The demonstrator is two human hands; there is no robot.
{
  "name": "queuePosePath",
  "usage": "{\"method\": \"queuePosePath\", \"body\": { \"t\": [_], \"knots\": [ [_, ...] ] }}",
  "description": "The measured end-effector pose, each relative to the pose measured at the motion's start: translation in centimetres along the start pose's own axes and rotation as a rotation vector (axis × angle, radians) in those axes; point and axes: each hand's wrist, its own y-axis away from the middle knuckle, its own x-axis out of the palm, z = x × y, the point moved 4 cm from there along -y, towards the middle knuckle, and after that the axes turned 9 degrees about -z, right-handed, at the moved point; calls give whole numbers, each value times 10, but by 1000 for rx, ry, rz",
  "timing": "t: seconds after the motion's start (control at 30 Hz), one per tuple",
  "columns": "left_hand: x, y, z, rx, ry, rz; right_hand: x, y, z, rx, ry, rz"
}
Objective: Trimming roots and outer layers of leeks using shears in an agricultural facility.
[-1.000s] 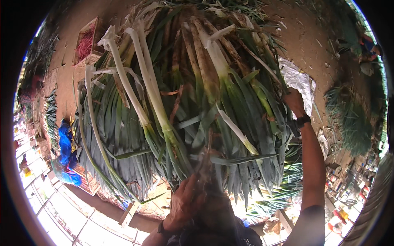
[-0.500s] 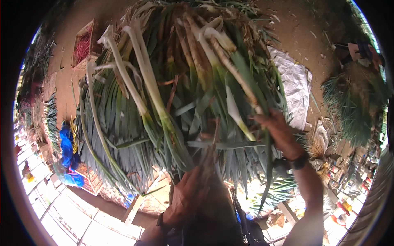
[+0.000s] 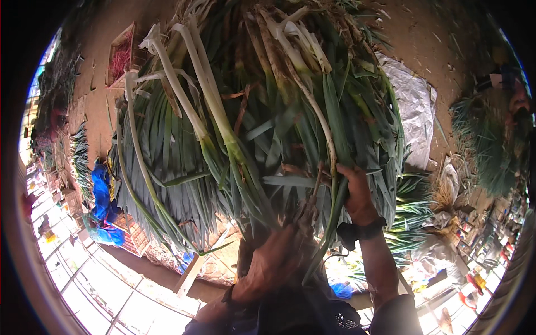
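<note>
A large heap of long green onions [image 3: 173, 139] fills the middle, white stalk ends pointing away from me and dark leaves toward me. My right hand [image 3: 357, 192] is closed on a thin green onion [image 3: 321, 114] at the heap's near right part. Its pale, brown-streaked stalk runs up between the others, and its green leaf hangs down below my fingers. My left hand [image 3: 273, 254] is closed at the near edge of the heap, close to my body. Withered brownish leaves [image 3: 310, 209] stick up from its grip; its fingertips are partly hidden and blurred.
A crumpled white sheet [image 3: 410, 106] lies right of the heap. Farther right is another pile of green onions [image 3: 486, 139]. On the left stand a crate with red contents [image 3: 121, 56] and a blue plastic bundle [image 3: 100, 190]. Brown ground [image 3: 92, 111] surrounds the heap.
My right hand has moved left and nearer my body, drawing the thin green onion along. A short white-ended green onion beside it no longer shows. My left hand stays low, shifted slightly right.
</note>
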Motion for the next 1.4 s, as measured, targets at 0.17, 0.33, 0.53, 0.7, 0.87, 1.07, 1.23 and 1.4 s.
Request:
{"method": "queuePosePath", "body": {
  "t": [0.17,0.33,0.53,0.7,0.87,1.07,1.23,1.4],
  "knots": [
    [17,-50,6,-89,-109,-20,4,17,18,176,-57,-130],
    [16,-134,34,88,-140,-241,10,21,20,167,-64,-76],
    [-1,-159,16,-59,-61,-277,7,23,18,146,94,-157],
    [-5,-140,16,-65,-6,-289,6,24,20,73,188,-160],
    [-29,-201,37,56,-110,-244,20,25,14,1,261,-142],
    [-46,-173,19,-65,92,-140,19,34,40,11,287,-191],
    [-45,-27,7,246,-59,-19,47,53,43,-32,276,-139],
    [-45,17,20,247,-96,37,78,63,52,-82,196,-152]
  ]
}}
